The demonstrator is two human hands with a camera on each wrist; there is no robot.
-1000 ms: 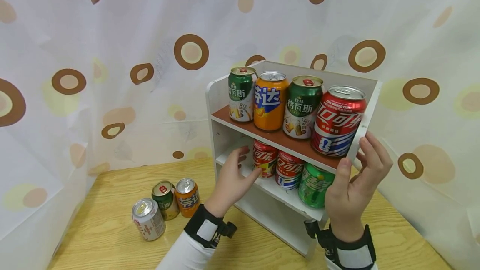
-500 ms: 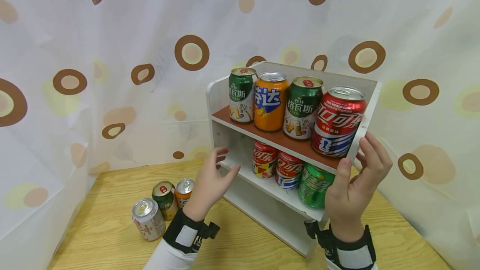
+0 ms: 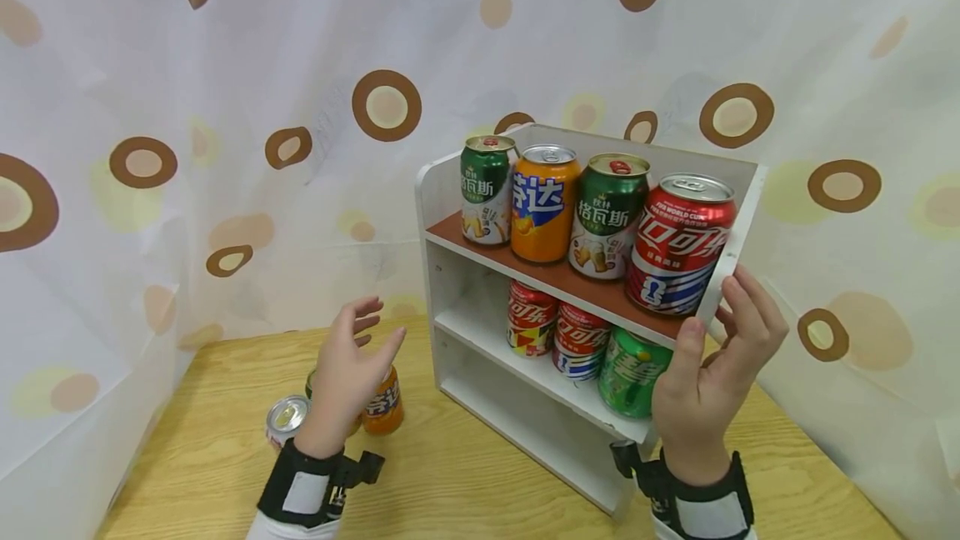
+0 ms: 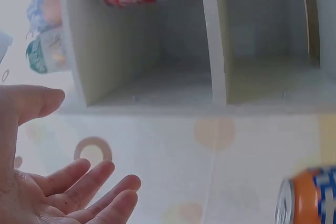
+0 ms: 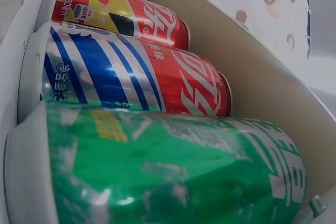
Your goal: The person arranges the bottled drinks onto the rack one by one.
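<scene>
My left hand (image 3: 348, 377) is raised over the table with fingers spread and nothing in it. Behind it stand an orange Fanta can (image 3: 384, 402), a silver-topped can (image 3: 287, 417) and a mostly hidden green can. My right hand (image 3: 708, 382) holds the right side panel of a small white shelf (image 3: 487, 357), thumb at the front edge, fingers at the outer side. On its brown top tier are green kvass cans (image 3: 483, 190), an orange Fanta can (image 3: 546, 205) and a red Coke can (image 3: 681, 244). The middle tier holds two Coke cans (image 3: 531, 319) and a green can (image 3: 633, 372).
The wooden table (image 3: 442, 482) extends in front of the shelf and to its left. A patterned curtain (image 3: 300, 65) hangs behind. The middle tier's left part is bare, as is the bottom tier (image 3: 525, 440).
My left hand has moved from beside the left Coke can on the middle tier, out leftward to the cans on the table. My right hand stays at the shelf's side.
</scene>
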